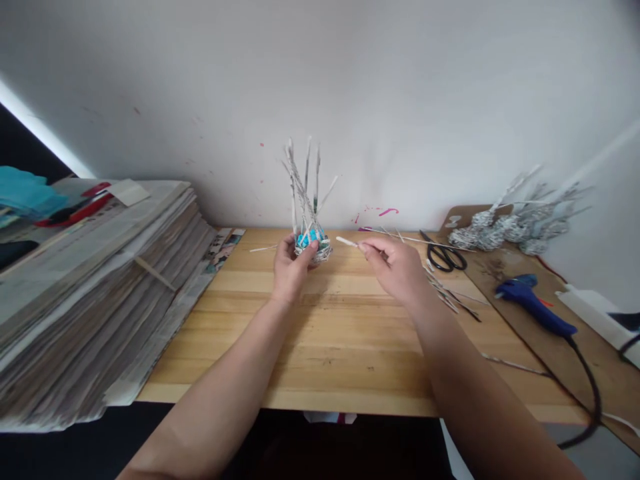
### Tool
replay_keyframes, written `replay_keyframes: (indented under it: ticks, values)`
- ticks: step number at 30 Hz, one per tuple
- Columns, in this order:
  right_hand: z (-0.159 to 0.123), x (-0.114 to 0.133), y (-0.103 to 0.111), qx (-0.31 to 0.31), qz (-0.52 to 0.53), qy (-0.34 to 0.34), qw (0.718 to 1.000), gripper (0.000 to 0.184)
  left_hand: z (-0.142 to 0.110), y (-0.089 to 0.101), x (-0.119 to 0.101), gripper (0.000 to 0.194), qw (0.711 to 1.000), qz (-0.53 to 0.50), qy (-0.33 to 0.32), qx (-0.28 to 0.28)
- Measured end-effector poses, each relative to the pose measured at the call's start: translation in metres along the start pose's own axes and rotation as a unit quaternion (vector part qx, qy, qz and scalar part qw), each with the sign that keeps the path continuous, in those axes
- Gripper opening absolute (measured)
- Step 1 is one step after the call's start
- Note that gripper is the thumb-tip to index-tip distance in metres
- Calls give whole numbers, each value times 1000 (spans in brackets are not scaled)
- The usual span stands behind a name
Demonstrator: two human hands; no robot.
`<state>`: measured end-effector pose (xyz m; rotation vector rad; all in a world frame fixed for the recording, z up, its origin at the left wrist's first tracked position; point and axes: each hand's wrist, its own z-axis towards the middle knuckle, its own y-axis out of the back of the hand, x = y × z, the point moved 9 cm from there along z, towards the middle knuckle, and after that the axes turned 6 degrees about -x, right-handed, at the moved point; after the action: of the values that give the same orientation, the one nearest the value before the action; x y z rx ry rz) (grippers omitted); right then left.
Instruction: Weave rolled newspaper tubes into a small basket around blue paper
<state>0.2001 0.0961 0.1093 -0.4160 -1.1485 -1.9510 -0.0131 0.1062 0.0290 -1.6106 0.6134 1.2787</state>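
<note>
My left hand [293, 265] is closed round the side of a small woven basket [323, 253] of rolled paper strips. Long paper sticks rise from its rim, and a bright blue filling [310, 237] shows inside. To its right, my right hand [393, 263] pinches a thin rolled paper stick [347, 241], whose pale tip points toward the basket without touching it. Black-handled scissors [446, 256] lie just beyond my right hand. Loose paper sticks [445, 290] are scattered beside that wrist.
A tall stack of newspapers [100, 287] fills the left side, with a blue item [30, 193] on top. At right are a blue glue gun [537, 307] with its cord, a white power strip [600, 320] and several woven paper pieces [500, 227] near the wall.
</note>
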Motion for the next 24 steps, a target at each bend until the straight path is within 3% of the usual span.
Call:
replay_keyframes:
  ticks: [4,17,24]
  values:
    - [-6,20,-4,29,29,36,999,16,-4,-4,5,75,999,20,24,28]
    - [-5,25,8,-23,-23,88,996,16,-9,-11,3,66,996,54,-14,75]
    - [-4,21,7,-33,-35,65,997,15,-9,-13,5,67,994,54,-23,87]
